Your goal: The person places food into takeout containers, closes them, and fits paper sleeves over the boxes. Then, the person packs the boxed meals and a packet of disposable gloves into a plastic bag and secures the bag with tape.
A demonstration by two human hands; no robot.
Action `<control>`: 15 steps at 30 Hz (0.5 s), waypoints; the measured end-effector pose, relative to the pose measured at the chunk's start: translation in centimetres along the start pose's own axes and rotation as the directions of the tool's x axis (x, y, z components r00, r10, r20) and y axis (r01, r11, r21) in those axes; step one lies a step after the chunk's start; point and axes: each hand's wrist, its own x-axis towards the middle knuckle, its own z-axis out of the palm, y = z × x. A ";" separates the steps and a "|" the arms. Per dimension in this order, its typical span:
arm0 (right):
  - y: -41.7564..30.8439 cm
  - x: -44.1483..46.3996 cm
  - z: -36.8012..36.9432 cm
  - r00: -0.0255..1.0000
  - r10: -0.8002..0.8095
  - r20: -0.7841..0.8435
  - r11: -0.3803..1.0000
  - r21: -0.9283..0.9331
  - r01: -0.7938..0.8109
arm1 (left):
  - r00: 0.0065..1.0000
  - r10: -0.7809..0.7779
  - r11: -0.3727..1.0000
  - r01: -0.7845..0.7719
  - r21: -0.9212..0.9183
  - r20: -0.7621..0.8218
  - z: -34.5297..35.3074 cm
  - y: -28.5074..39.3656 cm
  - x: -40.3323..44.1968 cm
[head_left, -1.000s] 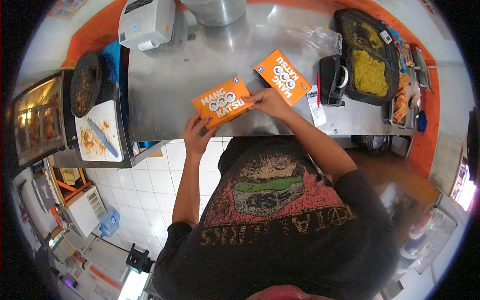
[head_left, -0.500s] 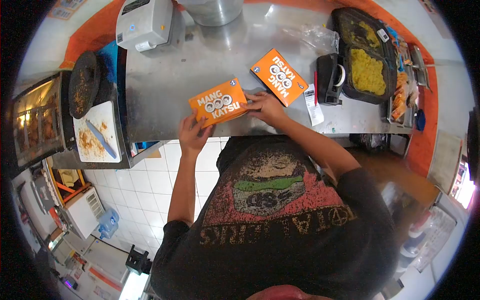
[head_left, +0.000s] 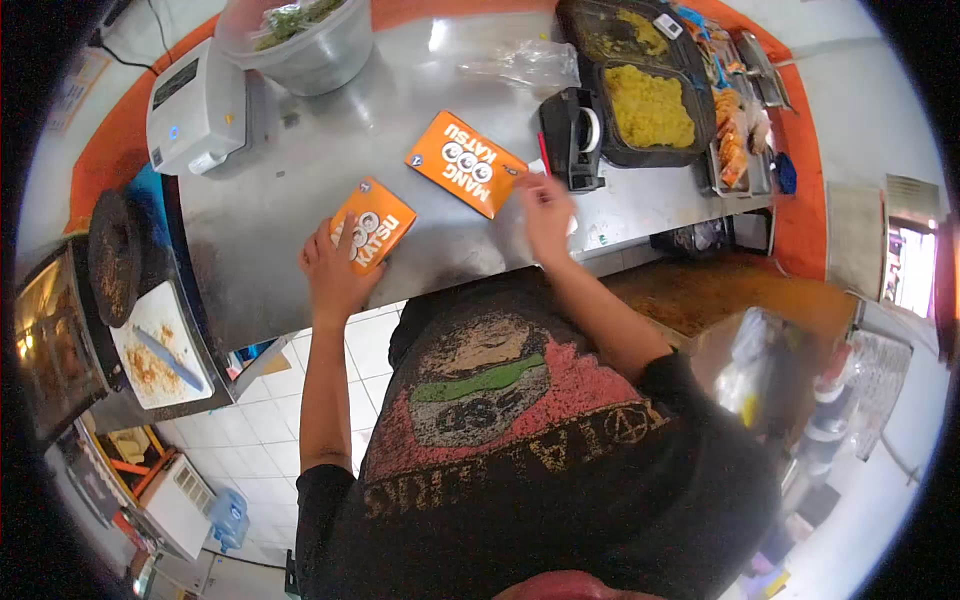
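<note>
My left hand (head_left: 338,275) grips an orange food box (head_left: 385,222) printed "MANG KATSU", fingers over its left side and thumb along its near edge. The box sits turned at an angle on the steel counter. A second, matching orange box (head_left: 468,165) lies just beyond it to the right. My right hand (head_left: 547,215), blurred with its fingers bent, is at the right corner of that second box, over a white paper receipt (head_left: 538,167). Most of the paper is hidden under the hand. Beside it is a red pen (head_left: 544,152).
A black tape dispenser (head_left: 572,140) and a black tub of yellow food (head_left: 650,110) stand at the right. Clear plastic bags (head_left: 525,65) lie behind. At the left are a white label printer (head_left: 200,110), a plastic bowl (head_left: 300,50), and a cutting board (head_left: 160,350) with a knife.
My right hand has let go of the near box and moved right to the receipt. My left hand has kept hold of that box, which is turned more upright. The view has swung right.
</note>
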 end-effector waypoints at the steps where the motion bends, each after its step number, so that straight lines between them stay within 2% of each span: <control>1: 1.3 1.6 -2.2 0.972 0.055 -0.229 0.998 0.025 -0.051 | 1.000 0.008 1.000 -0.008 -0.004 0.001 0.4 0.3 -0.1; 3: 4.3 4.8 -6.5 0.876 -0.150 -0.459 0.953 -0.304 0.004 | 0.994 -0.006 0.999 0.010 0.035 -0.106 1.1 0.7 -0.1; 4: 5.7 5.7 -7.5 0.872 -0.148 -0.467 0.952 -0.305 -0.002 | 0.995 0.003 0.999 0.000 0.035 -0.104 1.4 0.9 -0.2; 6: 7.2 7.3 -8.6 0.927 0.223 -0.302 0.974 0.029 -0.225 | 0.992 -0.015 0.998 0.022 0.055 -0.123 1.6 1.0 0.0; 7: 7.5 7.8 -8.7 0.924 0.225 -0.308 0.974 0.034 -0.225 | 0.992 -0.007 0.998 0.014 0.058 -0.124 1.5 1.0 0.1; 9: 7.4 8.5 -8.9 0.907 0.422 -0.016 0.879 0.253 -0.404 | 0.996 -0.029 0.999 0.028 -0.022 -0.084 1.1 1.0 0.5; 10: 6.7 8.9 -9.3 0.842 0.540 -0.004 0.811 0.269 -0.519 | 0.996 -0.020 1.000 0.019 -0.019 -0.082 0.9 0.9 0.8; 11: 6.7 8.7 -9.7 0.841 0.542 -0.010 0.810 0.275 -0.519 | 0.999 -0.032 0.999 0.031 -0.045 -0.037 0.7 1.0 1.1; 13: 6.2 7.7 -10.4 0.830 0.557 -0.012 0.639 0.645 -0.420 | 0.999 -0.041 0.997 0.041 -0.070 0.012 0.9 0.9 1.5; 14: 6.1 6.7 -10.6 0.864 0.502 -0.040 0.599 0.736 -0.314 | 0.999 0.004 0.999 -0.006 -0.050 -0.038 1.3 0.8 1.4; 15: 5.7 5.2 -10.7 0.860 0.508 -0.040 0.596 0.738 -0.318 | 0.995 0.051 0.998 -0.053 -0.027 -0.083 1.6 0.7 1.2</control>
